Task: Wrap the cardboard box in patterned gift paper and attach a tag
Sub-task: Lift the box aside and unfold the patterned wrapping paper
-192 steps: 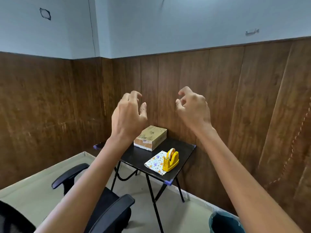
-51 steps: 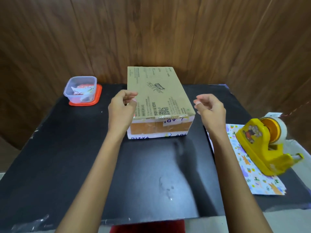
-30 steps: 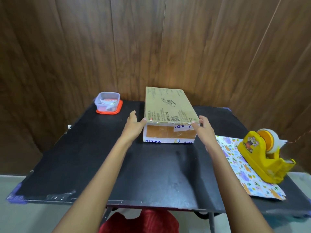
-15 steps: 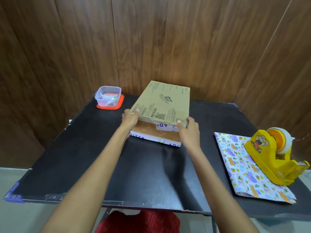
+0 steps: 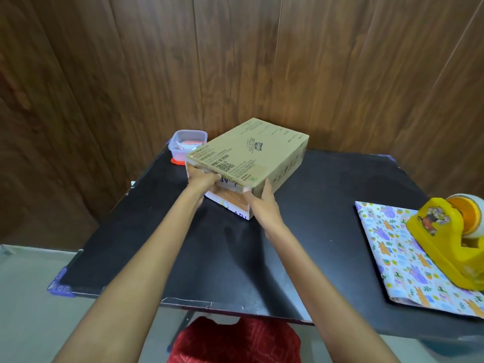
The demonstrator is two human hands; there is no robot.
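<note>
A brown cardboard box [image 5: 251,155] with printed text sits at the back middle of the black table [image 5: 301,244], turned at an angle. My left hand [image 5: 203,180] grips its near left corner, fingers curled over the near end face. My right hand [image 5: 262,203] holds the near right corner, thumb on the top edge and fingers along the side. The folded patterned gift paper [image 5: 403,260] lies flat at the table's right edge. No tag can be made out as such.
A yellow tape dispenser [image 5: 453,242] stands on the right part of the gift paper. A small clear plastic container [image 5: 187,144] on an orange lid sits at the back left, partly behind the box. Wood-panelled wall lies close behind. Red cloth [image 5: 235,341] shows below the front edge.
Both hands closed on the box's near corners and swung it leftwards, so it now lies more diagonal and nearer the plastic container. Paper and dispenser stayed put.
</note>
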